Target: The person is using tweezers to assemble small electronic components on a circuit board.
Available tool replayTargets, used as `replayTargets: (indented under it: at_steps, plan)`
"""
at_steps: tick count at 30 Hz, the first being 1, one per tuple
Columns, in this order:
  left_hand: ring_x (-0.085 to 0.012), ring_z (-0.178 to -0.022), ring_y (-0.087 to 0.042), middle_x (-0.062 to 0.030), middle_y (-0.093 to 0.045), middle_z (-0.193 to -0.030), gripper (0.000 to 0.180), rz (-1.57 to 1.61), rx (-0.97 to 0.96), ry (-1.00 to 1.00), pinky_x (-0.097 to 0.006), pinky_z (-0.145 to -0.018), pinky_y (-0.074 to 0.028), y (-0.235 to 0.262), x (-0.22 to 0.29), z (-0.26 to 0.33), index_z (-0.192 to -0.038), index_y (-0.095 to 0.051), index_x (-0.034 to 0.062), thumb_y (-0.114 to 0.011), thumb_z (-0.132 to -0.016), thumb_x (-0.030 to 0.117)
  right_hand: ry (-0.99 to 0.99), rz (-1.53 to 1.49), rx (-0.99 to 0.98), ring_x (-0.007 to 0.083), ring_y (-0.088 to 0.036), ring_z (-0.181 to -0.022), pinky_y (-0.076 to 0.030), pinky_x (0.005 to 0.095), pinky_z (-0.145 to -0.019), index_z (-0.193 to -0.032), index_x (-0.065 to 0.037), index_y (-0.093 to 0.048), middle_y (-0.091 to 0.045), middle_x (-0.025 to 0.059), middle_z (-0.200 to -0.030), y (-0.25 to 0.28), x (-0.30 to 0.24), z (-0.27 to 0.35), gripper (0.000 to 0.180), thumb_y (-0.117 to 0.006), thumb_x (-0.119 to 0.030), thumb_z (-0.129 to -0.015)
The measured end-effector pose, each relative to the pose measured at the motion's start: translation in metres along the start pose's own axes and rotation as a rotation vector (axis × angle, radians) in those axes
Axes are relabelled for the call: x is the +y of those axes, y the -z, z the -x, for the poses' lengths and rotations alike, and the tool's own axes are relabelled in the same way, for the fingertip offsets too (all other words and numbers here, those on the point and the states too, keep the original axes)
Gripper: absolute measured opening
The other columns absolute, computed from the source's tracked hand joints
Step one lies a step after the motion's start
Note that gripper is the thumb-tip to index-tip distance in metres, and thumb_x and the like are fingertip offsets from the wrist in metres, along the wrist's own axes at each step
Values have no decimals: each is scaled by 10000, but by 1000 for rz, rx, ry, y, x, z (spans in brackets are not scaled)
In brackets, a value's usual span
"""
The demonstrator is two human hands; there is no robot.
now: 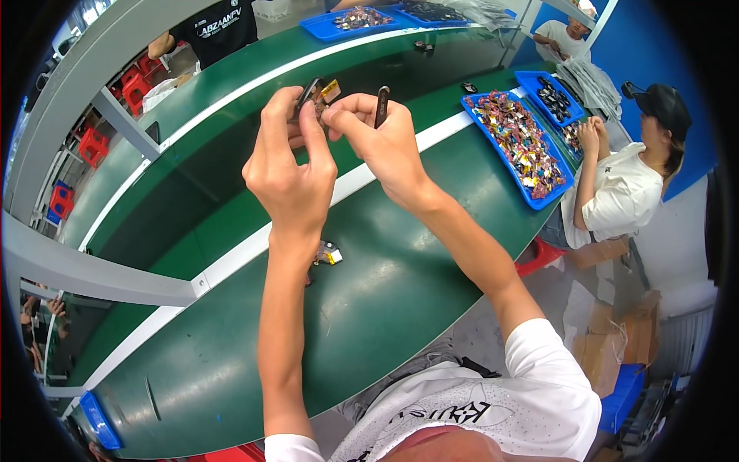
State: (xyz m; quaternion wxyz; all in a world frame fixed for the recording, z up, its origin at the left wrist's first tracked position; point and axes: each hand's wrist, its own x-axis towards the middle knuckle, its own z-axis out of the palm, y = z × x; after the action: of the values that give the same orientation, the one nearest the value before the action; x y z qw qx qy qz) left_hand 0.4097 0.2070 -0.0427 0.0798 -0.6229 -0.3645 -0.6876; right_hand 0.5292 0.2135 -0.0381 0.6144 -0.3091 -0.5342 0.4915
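Raised over the green belt, my left hand (286,158) is closed on a small black plastic casing (310,91). A small part with a yellow patch (331,91) sticks out beside the casing. My right hand (379,138) has thumb and forefinger pinched at that part, close to the left fingertips. A slim dark tool (382,106) is tucked between the fingers of my right hand, its end pointing up; its kind cannot be made out. On the green work surface, partly behind my left forearm, lies another small black piece with white and yellow patches (329,252).
A blue tray (553,199) piled with small coloured parts stands at the right, beside a blue tray of black casings (566,119). A co-worker (627,181) sits there. More blue trays (315,29) stand across the belt. A grey metal post (100,258) crosses at left.
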Motion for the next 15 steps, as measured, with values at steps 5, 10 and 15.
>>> replayTargets:
  at_steps: [5,10,15]
  plan:
    - [-178,-681,-746,-144,-740,-861,191,135,68,221,-275,-590,-606,5,3,-7,-1112,-622,-36,-659,-925,-50,23,53,-43,-5,-415,-538,-253,186,-465,-996,-28,-748,-677,-6,-759,-1,3,-4,173,-721,-192,-946]
    - [-162,-670,-739,-158,-731,-841,177,404,89,523,-259,-575,-592,12,5,-13,-1126,-574,-70,-622,-959,-40,681,567,156,61,-567,-513,-393,242,-445,-1050,-10,-710,-667,44,-700,1,12,0,175,-705,43,-883]
    - [-167,-654,-740,-163,-736,-841,174,396,97,539,-253,-571,-594,15,7,-13,-1123,-569,-69,-619,-960,-30,1119,850,112,179,-505,-456,-387,301,-426,-1088,-59,-744,-613,49,-669,0,22,-7,355,-734,69,-757]
